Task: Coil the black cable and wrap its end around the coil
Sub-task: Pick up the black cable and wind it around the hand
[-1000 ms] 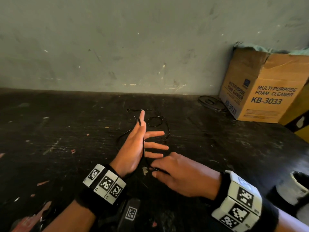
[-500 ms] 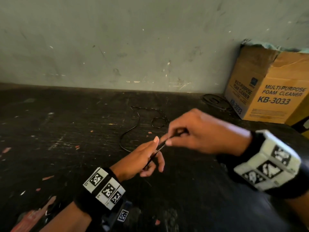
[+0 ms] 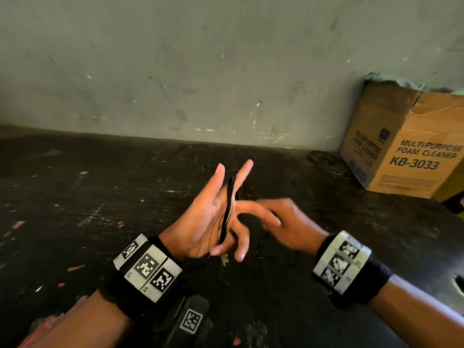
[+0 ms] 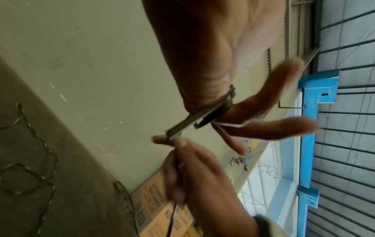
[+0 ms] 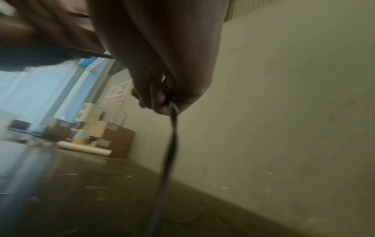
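Note:
My left hand (image 3: 200, 222) is raised over the dark table (image 3: 75, 209) with its fingers spread and mostly straight. The thin black cable (image 3: 228, 204) runs from the gap between the two upper fingers down across the palm. In the left wrist view the cable (image 4: 202, 115) loops round the base of the fingers. My right hand (image 3: 288, 222), blurred, sits just behind the left fingers and pinches the cable (image 5: 172, 136), which hangs down from its fingertips (image 5: 162, 105). The loose rest of the cable (image 4: 46, 154) lies on the table towards the wall.
A cardboard box (image 3: 406, 151) labelled foam cleaner stands at the back right against the grey wall (image 3: 200, 71). A second dark coil (image 3: 326, 160) lies beside the box. A white object (image 3: 459, 285) shows at the right edge.
My right hand, which was pulling the cable up past the left fingertips, has dropped to the right, behind the left fingers. My left hand has lifted and spread its fingers.

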